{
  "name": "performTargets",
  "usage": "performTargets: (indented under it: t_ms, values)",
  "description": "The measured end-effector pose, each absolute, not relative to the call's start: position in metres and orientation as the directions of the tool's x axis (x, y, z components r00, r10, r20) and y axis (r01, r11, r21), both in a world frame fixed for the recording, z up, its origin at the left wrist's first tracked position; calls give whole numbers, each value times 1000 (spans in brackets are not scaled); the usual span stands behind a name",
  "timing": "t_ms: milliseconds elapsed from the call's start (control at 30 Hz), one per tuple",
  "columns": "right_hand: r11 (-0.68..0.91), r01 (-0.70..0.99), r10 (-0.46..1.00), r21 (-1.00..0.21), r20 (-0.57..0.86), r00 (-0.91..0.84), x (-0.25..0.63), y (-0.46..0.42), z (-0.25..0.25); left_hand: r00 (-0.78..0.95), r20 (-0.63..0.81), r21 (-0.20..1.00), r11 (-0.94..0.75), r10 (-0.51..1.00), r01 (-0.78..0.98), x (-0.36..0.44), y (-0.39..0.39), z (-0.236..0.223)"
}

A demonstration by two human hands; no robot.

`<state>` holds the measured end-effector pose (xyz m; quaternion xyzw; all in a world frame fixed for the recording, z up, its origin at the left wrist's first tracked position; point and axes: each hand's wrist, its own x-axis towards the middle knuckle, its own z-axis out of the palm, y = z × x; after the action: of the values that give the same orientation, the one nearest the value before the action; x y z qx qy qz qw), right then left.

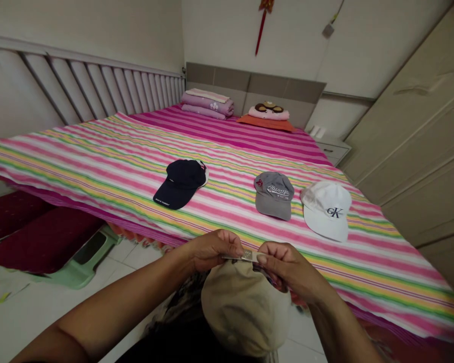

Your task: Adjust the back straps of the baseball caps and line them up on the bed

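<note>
A beige baseball cap (pixel 245 307) hangs in front of my body, its back strap with a metal buckle (pixel 246 255) turned away from me toward the bed. My left hand (pixel 215 249) pinches the strap on the left side of the buckle. On the other side, my right hand (pixel 285 264) grips the strap between thumb and fingers. Three more caps lie on the bed beyond my hands: a navy cap (pixel 183 181) to the left, a grey cap (pixel 275 195) with lettering, and a white cap (pixel 327 209) with dark letters at the right.
A striped sheet (pixel 219 212) covers the bed. Folded purple bedding (pixel 208 105) and a pink-and-orange pile (pixel 267 120) rest near the headboard (pixel 227 80). Dark red padded stools (pixel 49 239) stand on the floor at left. A wardrobe (pixel 419 131) rises at right, beside a nightstand (pixel 333 150).
</note>
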<state>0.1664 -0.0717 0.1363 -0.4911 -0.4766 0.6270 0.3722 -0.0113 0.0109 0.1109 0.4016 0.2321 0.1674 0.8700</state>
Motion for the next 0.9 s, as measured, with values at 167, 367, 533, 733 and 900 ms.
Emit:
performTargets:
  t_ms: [167, 367, 533, 733, 900]
  values:
    - [-290, 27, 941, -957, -290, -174, 159, -66, 139, 828, -270, 781, 614, 491, -109, -11, 11, 110]
    - [-305, 39, 933, -951, -307, -186, 158, -64, 137, 821, -278, 786, 609, 499, -104, -9, 10, 112]
    - [-294, 46, 939, -955, -298, -173, 159, -63, 136, 804, -240, 808, 571, 544, -145, -9, 6, 115]
    - [-288, 10, 940, -958, -285, -189, 157, -64, 141, 803, -264, 800, 586, 535, -127, -5, 4, 116]
    - [-283, 35, 941, -959, -284, -181, 157, -65, 142, 806, -279, 792, 600, 522, -114, -4, 5, 117]
